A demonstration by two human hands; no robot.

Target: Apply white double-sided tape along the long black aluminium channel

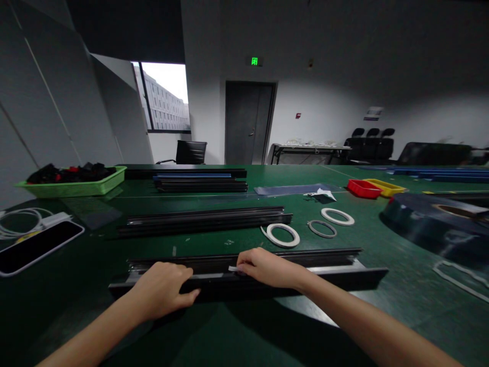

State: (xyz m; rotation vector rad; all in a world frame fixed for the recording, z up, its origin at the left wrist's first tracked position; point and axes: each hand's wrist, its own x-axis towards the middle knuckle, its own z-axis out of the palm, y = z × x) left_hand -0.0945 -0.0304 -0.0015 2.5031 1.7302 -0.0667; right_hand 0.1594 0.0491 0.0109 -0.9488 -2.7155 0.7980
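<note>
A long black channel profile (301,278) lies across the table in front of me, with a pale strip along part of its inside. My left hand (162,288) grips its front wall left of the middle, fingers over the edge and thumb on the near side. Over the middle of the channel, my right hand (263,267) pinches a short piece of white tape (233,268) between thumb and fingertips. Just beyond lies a roll of white tape (282,245) with a loose end. Two more rings, a white roll (337,217) and a thinner greyish roll (322,235), are to its right.
More black profiles (206,223) lie behind, on the green table (362,237). A green basket (72,189) of dark items and a phone (38,247) are at left. Red (363,189) and yellow trays (387,188) and a large dark roll (424,224) stand at right.
</note>
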